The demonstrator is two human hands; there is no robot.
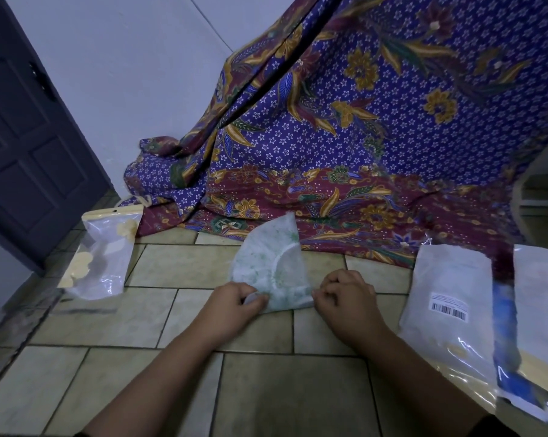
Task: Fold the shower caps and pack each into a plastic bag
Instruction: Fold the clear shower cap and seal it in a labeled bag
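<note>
The shower cap is spread on the tiled floor directly ahead of the person, already folded into a wedge. Its long axis runs away from the body, with the narrow tip pointed towards the patterned cloth and the wide edge laid nearest the hands. That near edge is held at both ends: its left corner is pinched by the curled fingers of the left hand, and its right corner is gripped in the same way by the right hand. Exactly how the right fingertips meet the plastic cannot be made out. The two hands are set just apart, with only the width of the cap between them.

A further fold is judged to be in hand, and packing not yet begun. The coming move turns on one relation — the cap stretches away from both hands, so its far tip would have to be brought back towards the held edge, or one corner carried across to the other.

A clear plastic bag with a zip top is seen well apart to the left, nearer the left hand. Barcoded packets are laid to the right — nearer the right hand.
</note>
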